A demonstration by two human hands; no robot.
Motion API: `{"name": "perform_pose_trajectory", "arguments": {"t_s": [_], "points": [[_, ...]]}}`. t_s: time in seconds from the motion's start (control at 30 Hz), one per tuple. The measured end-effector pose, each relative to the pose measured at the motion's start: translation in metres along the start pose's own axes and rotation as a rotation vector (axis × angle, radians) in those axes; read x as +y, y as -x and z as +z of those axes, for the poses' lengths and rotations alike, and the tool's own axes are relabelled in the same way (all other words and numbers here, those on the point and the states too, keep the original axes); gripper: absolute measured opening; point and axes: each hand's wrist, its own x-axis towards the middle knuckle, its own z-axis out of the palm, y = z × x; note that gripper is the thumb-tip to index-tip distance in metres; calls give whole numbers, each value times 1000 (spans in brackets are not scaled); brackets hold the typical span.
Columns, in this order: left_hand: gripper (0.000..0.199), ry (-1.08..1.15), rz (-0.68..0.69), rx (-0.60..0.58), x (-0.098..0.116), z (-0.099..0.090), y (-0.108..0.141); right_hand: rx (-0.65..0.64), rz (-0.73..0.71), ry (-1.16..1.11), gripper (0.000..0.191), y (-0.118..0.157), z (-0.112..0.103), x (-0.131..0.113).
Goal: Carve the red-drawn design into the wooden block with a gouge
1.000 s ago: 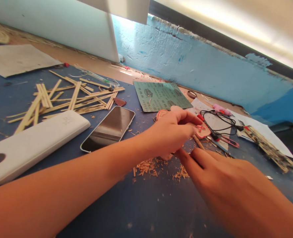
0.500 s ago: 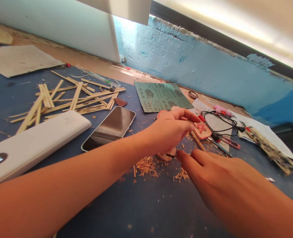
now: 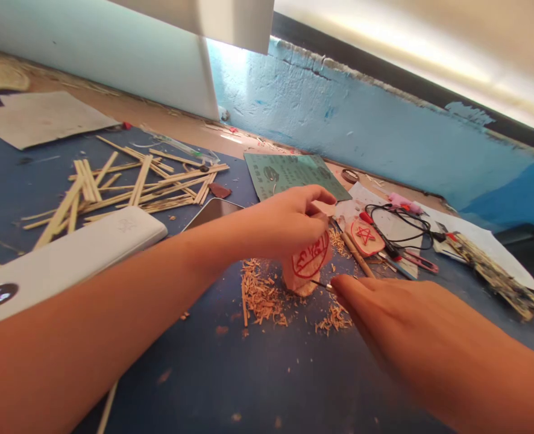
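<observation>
My left hand (image 3: 301, 220) is wrapped round the upper part of a pale wooden piece (image 3: 310, 259) with a red circle and red marks drawn on its face. The piece stands tilted on the dark blue table, its lower end among curled wood shavings (image 3: 264, 295). Closed round a thin dark-tipped carving tool (image 3: 321, 284), my right hand (image 3: 384, 319) is just right of the piece's lower edge. The tool's tip is at that lower edge; its handle is hidden in my fingers.
A white power bank (image 3: 77, 259), a phone (image 3: 213, 211) and thin wooden sticks (image 3: 144, 184) are at the left. Behind my hands is green sandpaper (image 3: 294, 172). A star-marked wooden piece (image 3: 365, 235), a wooden rod (image 3: 356, 254) and a black cable (image 3: 430, 232) are at the right.
My left hand has shifted left and tilted the wooden piece, so its red-marked face now shows. My left forearm covers more of the phone. My right hand has moved slightly right with the tool.
</observation>
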Motion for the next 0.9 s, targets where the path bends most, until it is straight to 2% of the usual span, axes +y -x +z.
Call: {"name": "perform_pose_trajectory", "arguments": {"t_s": [0.1, 0.17, 0.27, 0.33, 0.4, 0.43, 0.5, 0.53, 0.7, 0.83, 0.9], "points": [[51, -178, 13, -85, -8, -12, -2, 25, 69, -135, 19, -5, 5, 11], [47, -228, 0, -76, -11, -14, -2, 49, 90, -236, 24, -9, 6, 17], [45, -276, -42, -27, -8, -14, 0, 17, 94, -383, 30, -14, 5, 24], [47, -344, -93, -61, 0, -17, 4, -13, 101, -468, 34, -14, 6, 30], [58, -536, -152, -175, 7, -22, 11, -33, 113, -535, 36, -12, 9, 36], [71, -653, -149, -240, 10, -25, 14, -38, 120, -560, 36, -10, 11, 39], [103, -786, -131, -296, 11, -31, 20, -36, 130, -597, 35, -5, 15, 42], [109, -805, -109, -321, 9, -33, 22, -35, 135, -614, 34, -4, 16, 43], [102, -804, -57, -290, -4, -34, 23, -101, 129, -697, 29, -3, 18, 39], [97, -795, -78, -293, -4, -33, 21, -131, 99, -725, 28, -7, 16, 35], [91, -826, -68, -254, -4, -33, 22, -139, 87, -740, 28, -8, 16, 34]]}}
